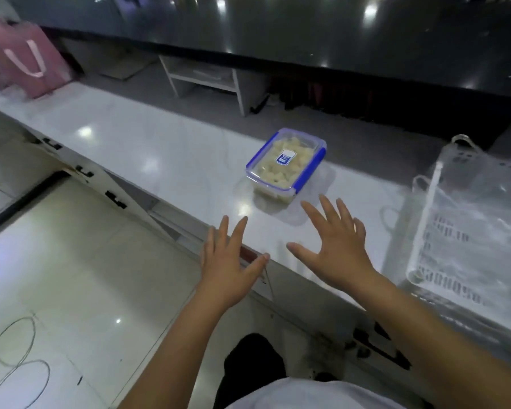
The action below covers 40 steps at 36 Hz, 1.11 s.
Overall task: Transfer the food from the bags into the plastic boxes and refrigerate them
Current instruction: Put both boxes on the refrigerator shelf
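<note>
A clear plastic box [285, 166] with a blue-edged lid, blue side clips and a small blue label on top sits shut on the white counter [148, 149], packed with pale yellowish chunks of food. The left hand [229, 267] and right hand [337, 246] hover just short of it, fingers spread straight, holding nothing. A white basket [466, 231] stands to the right.

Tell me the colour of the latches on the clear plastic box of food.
Blue latches edge the clear plastic box, seen in the head view.
</note>
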Motion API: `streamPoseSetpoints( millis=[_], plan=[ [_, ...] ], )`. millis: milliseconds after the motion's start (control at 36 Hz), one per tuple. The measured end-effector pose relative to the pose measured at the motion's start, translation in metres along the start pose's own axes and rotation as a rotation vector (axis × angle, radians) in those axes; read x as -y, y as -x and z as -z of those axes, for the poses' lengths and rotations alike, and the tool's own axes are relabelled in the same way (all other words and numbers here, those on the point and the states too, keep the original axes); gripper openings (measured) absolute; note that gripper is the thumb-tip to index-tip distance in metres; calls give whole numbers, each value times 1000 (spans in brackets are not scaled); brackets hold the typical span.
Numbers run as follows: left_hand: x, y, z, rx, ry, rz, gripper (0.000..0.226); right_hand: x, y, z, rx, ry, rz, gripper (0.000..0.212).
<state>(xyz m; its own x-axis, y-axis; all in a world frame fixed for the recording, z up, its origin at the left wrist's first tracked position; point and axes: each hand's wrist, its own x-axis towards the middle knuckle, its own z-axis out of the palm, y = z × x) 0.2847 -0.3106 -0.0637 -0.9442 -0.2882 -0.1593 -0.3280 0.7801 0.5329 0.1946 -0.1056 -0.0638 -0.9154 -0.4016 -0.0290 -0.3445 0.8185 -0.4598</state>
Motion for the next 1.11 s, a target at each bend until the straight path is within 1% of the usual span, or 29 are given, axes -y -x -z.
streamPoseSetpoints(
  millis=[83,222,278,389,444,472,528,556,583,639,667,722,778,833,944,1028,1111],
  plan=[
    [4,-38,8,27,25,3,85,2,-43,0,8,41,-11,89],
    [10,-123,22,87,25,-59,85,7,-105,0,7,-44,-90,91],
    [11,-163,29,139,37,-87,86,12,-130,0,11,-77,-165,90],
    [8,-234,38,247,116,-99,84,19,-168,-3,19,-175,-378,85],
    [6,-263,42,326,185,-108,84,23,-180,-7,-21,-348,-454,82],
    [5,-277,43,373,259,-95,84,26,-185,-8,-73,-498,-469,74],
    [1,-303,43,495,420,-17,81,29,-192,-11,-225,-819,-515,53],
    [0,-315,42,566,487,32,77,28,-197,-12,-289,-948,-566,49],
    [-2,-326,41,634,538,75,70,27,-200,-11,-329,-1067,-665,45],
    [-4,-343,39,735,592,115,48,25,-203,-7,-327,-1225,-869,38],
    [-4,-349,39,770,604,115,38,23,-203,-5,-311,-1251,-928,32],
    [-3,-355,40,824,622,103,29,19,-200,-2,-294,-1292,-995,29],
    [-2,-355,41,878,641,97,29,21,-192,1,-304,-1329,-1036,30],
    [-3,-350,42,937,657,78,33,24,-178,4,-349,-1341,-1044,27],
    [-13,-328,45,1062,710,0,39,31,-134,14,-455,-1370,-990,15],
    [-28,-304,47,1142,703,-54,46,43,-86,24,-515,-1386,-932,20],
    [-46,-273,42,1235,673,-116,51,55,-31,28,-635,-1394,-947,38]
  ],
)
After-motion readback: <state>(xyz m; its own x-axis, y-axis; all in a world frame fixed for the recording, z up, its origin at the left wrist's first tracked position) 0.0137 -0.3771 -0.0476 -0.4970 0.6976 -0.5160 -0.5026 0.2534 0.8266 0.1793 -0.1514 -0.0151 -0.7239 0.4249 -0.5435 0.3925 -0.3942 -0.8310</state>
